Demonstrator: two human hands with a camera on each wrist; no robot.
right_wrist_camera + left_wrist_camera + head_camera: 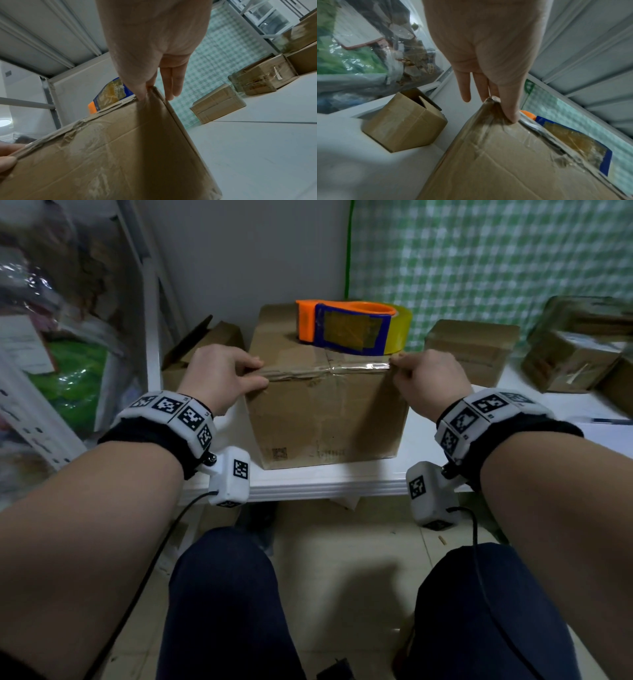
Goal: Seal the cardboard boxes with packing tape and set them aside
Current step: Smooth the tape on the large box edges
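A big cardboard box (325,412) is parked on the white counter (325,484), right at its front edge, with clear tape (359,367) already run along the top front edge. An orange and blue tape dispenser (346,326) is sat on top of it, toward the back.

The left hand (222,374) is placed on the box's top left front corner, thumb on the front face and the fingers (465,86) laid over the top; from the left wrist view the thumb is seen pressed onto the crinkled tape there, so nothing is actually gripped. The right hand (428,381) is set at the top right front corner, where the edge is pinched between thumb and fingers (177,82). How tightly can't really be made out.

A smaller box with an open flap (402,121) is tucked just left of the big one, half hidden in the head view. More taped boxes (472,350) are seen on the right, the far ones blurred and cut off. The bagged stuff (51,302) on the left is too smeared to identify.
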